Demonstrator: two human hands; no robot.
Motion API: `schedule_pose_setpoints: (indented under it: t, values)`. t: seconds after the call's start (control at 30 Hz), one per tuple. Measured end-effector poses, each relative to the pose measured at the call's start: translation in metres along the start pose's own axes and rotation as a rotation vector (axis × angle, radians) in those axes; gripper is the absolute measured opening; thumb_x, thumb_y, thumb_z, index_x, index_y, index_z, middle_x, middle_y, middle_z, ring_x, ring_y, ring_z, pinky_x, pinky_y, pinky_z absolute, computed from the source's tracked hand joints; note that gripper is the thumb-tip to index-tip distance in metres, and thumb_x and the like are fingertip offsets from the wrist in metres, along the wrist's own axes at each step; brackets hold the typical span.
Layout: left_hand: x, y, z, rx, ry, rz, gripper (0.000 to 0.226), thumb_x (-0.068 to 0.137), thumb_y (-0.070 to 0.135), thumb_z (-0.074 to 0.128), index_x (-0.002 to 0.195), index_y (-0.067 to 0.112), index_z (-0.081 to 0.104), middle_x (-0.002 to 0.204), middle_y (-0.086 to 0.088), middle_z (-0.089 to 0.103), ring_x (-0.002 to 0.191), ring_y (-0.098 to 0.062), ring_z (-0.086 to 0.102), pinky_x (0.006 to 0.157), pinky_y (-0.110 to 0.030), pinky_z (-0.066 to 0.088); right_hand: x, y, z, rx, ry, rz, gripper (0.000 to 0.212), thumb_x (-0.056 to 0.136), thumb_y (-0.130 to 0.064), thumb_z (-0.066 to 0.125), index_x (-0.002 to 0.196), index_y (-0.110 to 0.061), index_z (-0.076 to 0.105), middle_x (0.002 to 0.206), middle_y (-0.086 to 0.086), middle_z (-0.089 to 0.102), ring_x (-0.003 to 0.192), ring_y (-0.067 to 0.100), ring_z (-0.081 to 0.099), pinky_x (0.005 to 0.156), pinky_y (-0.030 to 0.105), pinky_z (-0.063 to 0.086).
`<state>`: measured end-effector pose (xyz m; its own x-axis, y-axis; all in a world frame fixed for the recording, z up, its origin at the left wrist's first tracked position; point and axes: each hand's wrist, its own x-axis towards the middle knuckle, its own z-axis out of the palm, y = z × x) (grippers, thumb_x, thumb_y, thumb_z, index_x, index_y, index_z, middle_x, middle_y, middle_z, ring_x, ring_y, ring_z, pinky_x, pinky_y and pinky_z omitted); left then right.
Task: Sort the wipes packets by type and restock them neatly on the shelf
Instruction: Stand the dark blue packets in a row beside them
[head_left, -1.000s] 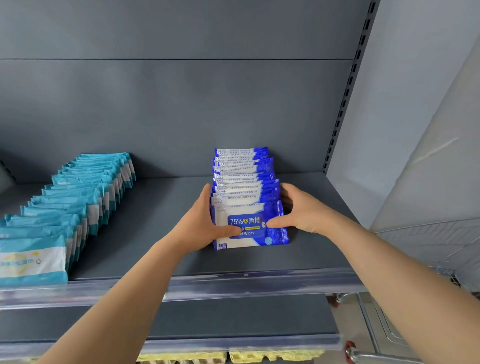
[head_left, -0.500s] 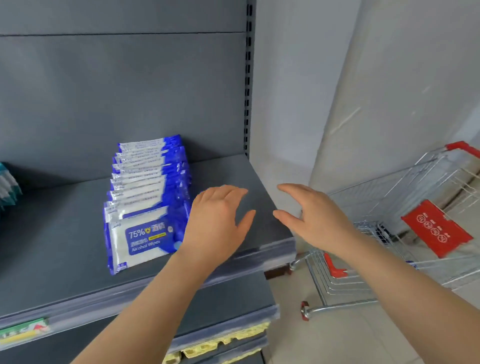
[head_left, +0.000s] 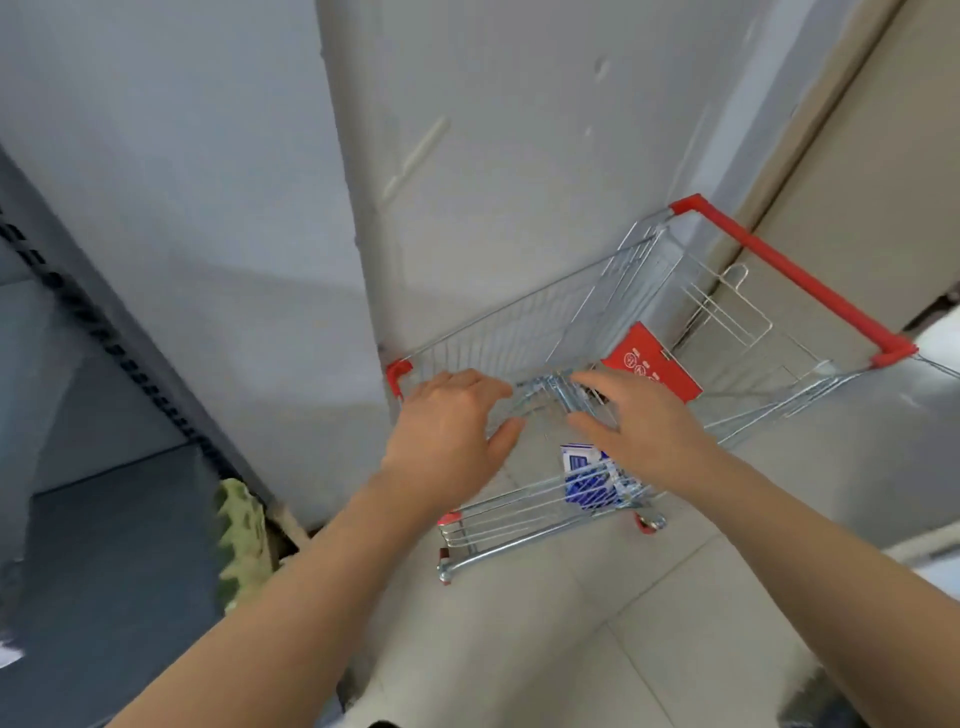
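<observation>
Both hands hover over a chrome wire shopping cart (head_left: 545, 322) that stands on the pale tiled floor (head_left: 623, 649) against a grey-white wall (head_left: 467, 156). The left hand (head_left: 447, 436) hangs above the cart's left side, just beside the red corner cap. Its fingers are spread and loosely bent, and it holds nothing. The right hand (head_left: 644, 431) is over the middle of the basket, palm down and fingers splayed, and it too is empty. Neither hand touches a packet.

The thing to fetch is a blue-and-white wipes packet (head_left: 587, 478) lying on the basket floor against the cart's near end wall, towards its right-hand corner. It sits below and between the two hands. A blurred bluish patch shows deeper in the basket between the fingertips, but I cannot tell whether it is more packets or only wire.

The cart's red bar handle (head_left: 789, 270) is at the far end, with a red printed panel (head_left: 652, 364) hanging inside below it. The dark grey metal shelf unit (head_left: 104, 519) runs along the left edge of the view, and no wipes show on the part in sight.

As I judge it, restocking is unfinished, since at least one packet waits in the cart. The cart looks nearly empty, which suggests the job is near its end. How much already stands on the shelf cannot be read from here.
</observation>
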<state>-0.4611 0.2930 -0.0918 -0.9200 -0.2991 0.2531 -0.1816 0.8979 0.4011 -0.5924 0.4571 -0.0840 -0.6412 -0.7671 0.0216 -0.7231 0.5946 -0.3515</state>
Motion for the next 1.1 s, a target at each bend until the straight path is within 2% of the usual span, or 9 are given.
schedule_pose_setpoints:
  t: [0.17, 0.37, 0.47, 0.63, 0.7, 0.9, 0.97, 1.03, 1.1]
  values:
    - [0.07, 0.019, 0.096, -0.03, -0.155, -0.027, 0.036, 0.093, 0.041, 0.053, 0.123, 0.023, 0.062, 0.122, 0.002, 0.063, 0.112, -0.023, 0.057, 0.098, -0.036, 0.042, 0.038, 0.105, 0.009, -0.006, -0.076, 0.117, 0.042, 0.092, -0.03, 0.058, 0.131, -0.013, 0.054, 0.13, 0.007, 0.059, 0.115, 0.024, 0.054, 0.098, 0.034, 0.041]
    - [0.152, 0.0, 0.2, -0.067, -0.329, -0.121, 0.038, 0.095, 0.042, 0.051, 0.128, 0.024, 0.057, 0.128, 0.003, 0.06, 0.116, -0.018, 0.054, 0.1, -0.038, 0.044, 0.105, 0.21, 0.045, -0.019, -0.197, 0.188, 0.047, 0.093, -0.032, 0.057, 0.138, -0.021, 0.048, 0.14, -0.001, 0.05, 0.126, 0.018, 0.047, 0.104, 0.031, 0.034]
    - [0.196, -0.016, 0.268, -0.121, -0.455, -0.186, 0.038, 0.095, 0.041, 0.051, 0.128, 0.024, 0.056, 0.129, 0.004, 0.059, 0.117, -0.017, 0.055, 0.101, -0.039, 0.044, 0.142, 0.273, 0.076, -0.022, -0.29, 0.222, 0.048, 0.092, -0.033, 0.058, 0.138, -0.021, 0.048, 0.139, -0.001, 0.052, 0.125, 0.017, 0.048, 0.104, 0.029, 0.033]
    - [0.238, -0.033, 0.378, -0.133, -0.647, -0.258, 0.032, 0.095, 0.037, 0.051, 0.124, 0.025, 0.057, 0.124, 0.004, 0.061, 0.115, -0.018, 0.054, 0.101, -0.039, 0.043, 0.188, 0.362, 0.14, 0.023, -0.49, 0.265, 0.053, 0.091, -0.032, 0.06, 0.14, -0.018, 0.045, 0.144, 0.001, 0.048, 0.132, 0.018, 0.044, 0.111, 0.035, 0.032]
    - [0.245, -0.04, 0.42, -0.145, -0.709, -0.301, 0.031, 0.095, 0.036, 0.052, 0.123, 0.025, 0.057, 0.123, 0.004, 0.06, 0.115, -0.018, 0.053, 0.099, -0.038, 0.043, 0.203, 0.391, 0.168, 0.03, -0.57, 0.264, 0.053, 0.091, -0.031, 0.062, 0.139, -0.015, 0.047, 0.142, 0.004, 0.049, 0.13, 0.019, 0.046, 0.109, 0.032, 0.033]
    - [0.248, -0.067, 0.523, -0.208, -0.774, -0.527, 0.036, 0.092, 0.033, 0.059, 0.125, 0.019, 0.056, 0.127, -0.003, 0.057, 0.116, -0.022, 0.053, 0.098, -0.035, 0.044, 0.238, 0.46, 0.253, -0.025, -0.786, 0.165, 0.044, 0.088, -0.029, 0.065, 0.126, -0.01, 0.056, 0.125, 0.011, 0.058, 0.113, 0.028, 0.054, 0.096, 0.043, 0.043]
    - [0.245, -0.076, 0.549, -0.225, -0.78, -0.622, 0.038, 0.089, 0.033, 0.062, 0.123, 0.015, 0.055, 0.123, -0.006, 0.058, 0.111, -0.025, 0.055, 0.093, -0.037, 0.046, 0.243, 0.476, 0.279, -0.001, -0.821, 0.154, 0.04, 0.086, -0.023, 0.068, 0.121, -0.007, 0.058, 0.116, 0.007, 0.06, 0.11, 0.027, 0.056, 0.091, 0.039, 0.045]
    - [0.242, -0.083, 0.571, -0.253, -0.792, -0.698, 0.042, 0.088, 0.032, 0.065, 0.122, 0.01, 0.051, 0.119, -0.01, 0.06, 0.108, -0.028, 0.057, 0.089, -0.036, 0.047, 0.244, 0.489, 0.304, -0.005, -0.854, 0.126, 0.034, 0.083, -0.02, 0.07, 0.112, -0.008, 0.057, 0.097, -0.001, 0.057, 0.101, 0.027, 0.057, 0.076, 0.032, 0.044]
    - [0.238, -0.085, 0.587, -0.298, -0.781, -0.773, 0.046, 0.087, 0.029, 0.068, 0.121, 0.007, 0.047, 0.114, -0.012, 0.061, 0.104, -0.029, 0.058, 0.084, -0.035, 0.046, 0.239, 0.501, 0.326, -0.032, -0.876, 0.087, 0.041, 0.082, -0.02, 0.07, 0.118, -0.012, 0.052, 0.104, 0.002, 0.057, 0.1, 0.026, 0.056, 0.072, 0.03, 0.041]
